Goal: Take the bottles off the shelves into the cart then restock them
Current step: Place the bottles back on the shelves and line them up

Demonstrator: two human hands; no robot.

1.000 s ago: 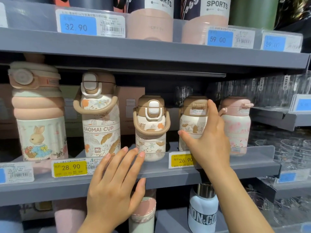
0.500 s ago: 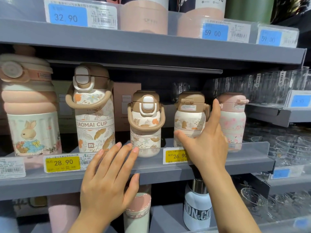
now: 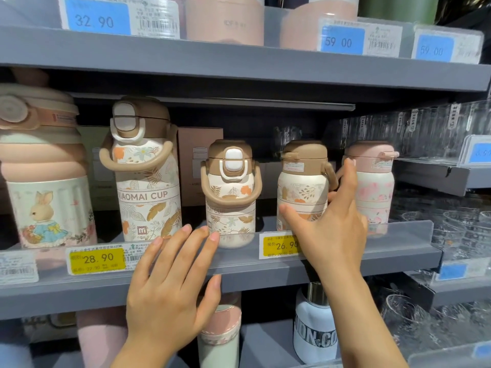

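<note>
Several bottles stand on the grey middle shelf (image 3: 265,274): a big rabbit bottle (image 3: 45,181), a tall leaf-print XIAOMAI CUP bottle (image 3: 146,181), a small leaf-print bottle (image 3: 230,197), a second small brown-lidded bottle (image 3: 303,187) and a pink flowered bottle (image 3: 374,187). My right hand (image 3: 332,229) reaches over the clear shelf lip with spread fingers, thumb at the left of the second small bottle and index finger up between it and the pink one. My left hand (image 3: 172,282) is flat with straight fingers against the clear lip, below the small leaf-print bottle.
Yellow price tags 28.90 (image 3: 97,258) and 26.90 (image 3: 281,244) sit on the lip. The upper shelf (image 3: 239,65) carries pink bottles and blue tags. Below stand a white bottle (image 3: 313,338) and a pink-capped bottle (image 3: 220,338). Glassware (image 3: 451,224) fills shelves at right.
My right hand has moved a little further in around the second small brown-lidded bottle. My left hand stays flat at the shelf lip. The view has shifted closer.
</note>
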